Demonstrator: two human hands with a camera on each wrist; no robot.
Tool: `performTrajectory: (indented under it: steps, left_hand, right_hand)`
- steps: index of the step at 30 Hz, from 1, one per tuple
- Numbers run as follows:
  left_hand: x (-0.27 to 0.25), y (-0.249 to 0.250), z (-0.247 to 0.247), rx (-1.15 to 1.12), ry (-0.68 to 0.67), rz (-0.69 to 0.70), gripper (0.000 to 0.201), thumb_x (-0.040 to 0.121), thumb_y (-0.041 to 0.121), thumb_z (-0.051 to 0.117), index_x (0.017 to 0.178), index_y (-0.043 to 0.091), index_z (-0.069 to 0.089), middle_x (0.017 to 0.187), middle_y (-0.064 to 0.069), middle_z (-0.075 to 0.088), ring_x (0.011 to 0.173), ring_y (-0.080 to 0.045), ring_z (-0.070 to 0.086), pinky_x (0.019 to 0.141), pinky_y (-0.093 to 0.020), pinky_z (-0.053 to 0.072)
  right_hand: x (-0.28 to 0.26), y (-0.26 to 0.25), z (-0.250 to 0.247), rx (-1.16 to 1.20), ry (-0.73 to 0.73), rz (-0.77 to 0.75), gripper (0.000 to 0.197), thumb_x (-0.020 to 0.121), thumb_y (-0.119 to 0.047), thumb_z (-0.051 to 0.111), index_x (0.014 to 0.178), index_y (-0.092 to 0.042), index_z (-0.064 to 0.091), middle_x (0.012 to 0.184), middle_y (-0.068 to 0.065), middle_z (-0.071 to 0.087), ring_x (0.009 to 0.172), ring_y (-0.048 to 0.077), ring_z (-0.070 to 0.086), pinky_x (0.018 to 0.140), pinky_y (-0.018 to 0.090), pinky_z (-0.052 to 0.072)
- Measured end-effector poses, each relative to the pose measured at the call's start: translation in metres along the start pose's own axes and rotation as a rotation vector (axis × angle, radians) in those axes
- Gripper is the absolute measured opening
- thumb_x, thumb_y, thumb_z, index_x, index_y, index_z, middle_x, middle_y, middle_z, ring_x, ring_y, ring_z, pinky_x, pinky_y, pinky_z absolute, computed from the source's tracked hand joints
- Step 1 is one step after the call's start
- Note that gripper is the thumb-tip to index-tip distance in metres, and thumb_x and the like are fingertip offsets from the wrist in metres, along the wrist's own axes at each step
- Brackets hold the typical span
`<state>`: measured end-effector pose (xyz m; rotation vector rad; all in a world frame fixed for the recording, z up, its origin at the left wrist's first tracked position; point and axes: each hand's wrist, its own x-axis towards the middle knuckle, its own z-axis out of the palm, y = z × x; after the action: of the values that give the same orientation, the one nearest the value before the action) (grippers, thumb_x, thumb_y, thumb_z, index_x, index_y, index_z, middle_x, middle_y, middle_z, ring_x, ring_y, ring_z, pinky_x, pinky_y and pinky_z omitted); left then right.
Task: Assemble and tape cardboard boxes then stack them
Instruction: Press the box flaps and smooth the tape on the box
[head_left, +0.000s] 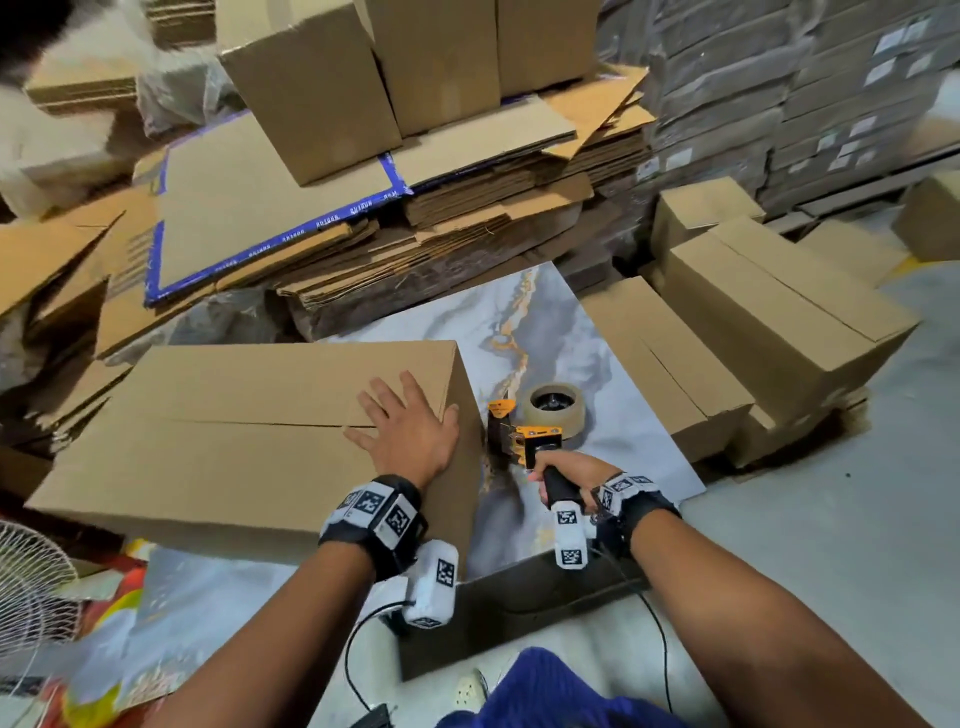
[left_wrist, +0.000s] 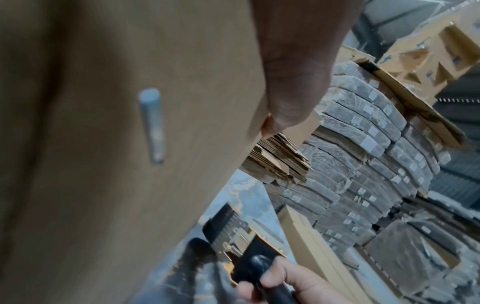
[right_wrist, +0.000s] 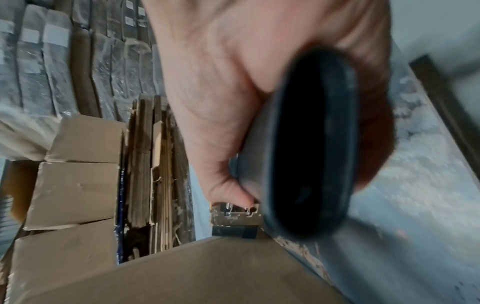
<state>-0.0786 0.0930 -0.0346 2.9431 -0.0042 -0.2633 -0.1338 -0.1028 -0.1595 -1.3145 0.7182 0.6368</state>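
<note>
A folded-up cardboard box (head_left: 234, 431) lies on the marbled board (head_left: 566, 332) with its two top flaps meeting in a seam. My left hand (head_left: 410, 426) presses flat on the flaps at the box's right end, thumb over the edge. My right hand (head_left: 563, 475) grips the black handle of an orange tape dispenser (head_left: 535, 436) with a brown tape roll (head_left: 558, 408), held just right of the box's end face. In the left wrist view the dispenser (left_wrist: 241, 242) sits below my thumb (left_wrist: 288, 107). The right wrist view shows the handle (right_wrist: 309, 144) in my fist beside the box (right_wrist: 197, 273).
Flat cardboard sheets (head_left: 363, 228) pile up behind the box, with made-up boxes (head_left: 311, 88) on top. More finished boxes (head_left: 769, 312) stand at the right. Wrapped bundles (head_left: 779, 104) fill the back right. A fan (head_left: 31, 577) stands at the left edge.
</note>
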Motion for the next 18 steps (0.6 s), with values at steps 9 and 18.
performTrajectory:
  steps: [9,18]
  left_hand:
    - [0.003,0.04,0.007,-0.177,0.002,-0.089,0.082,0.102,0.063,0.027,0.162,0.014,0.002,0.167,-0.022,-0.013,0.154,-0.037,-0.014,0.118,-0.067,-0.004]
    - [0.028,0.062,-0.004,-0.556,0.036,-0.031,0.048,0.104,0.036,0.041,0.137,0.004,0.055,0.153,-0.026,0.035,0.145,-0.038,0.025,0.119,-0.056,0.021]
  right_hand:
    - [-0.045,-0.038,-0.021,0.297,0.073,-0.411,0.019,0.098,0.007,0.049,0.089,-0.009,0.049,0.07,0.017,0.051,0.046,0.02,0.057,0.044,0.024,0.046]
    - [-0.116,-0.118,0.005,0.053,0.227,-0.873,0.01,0.095,0.004,0.06,0.09,-0.005,0.061,0.062,0.004,0.055,0.052,0.017,0.048,0.048,0.027,0.045]
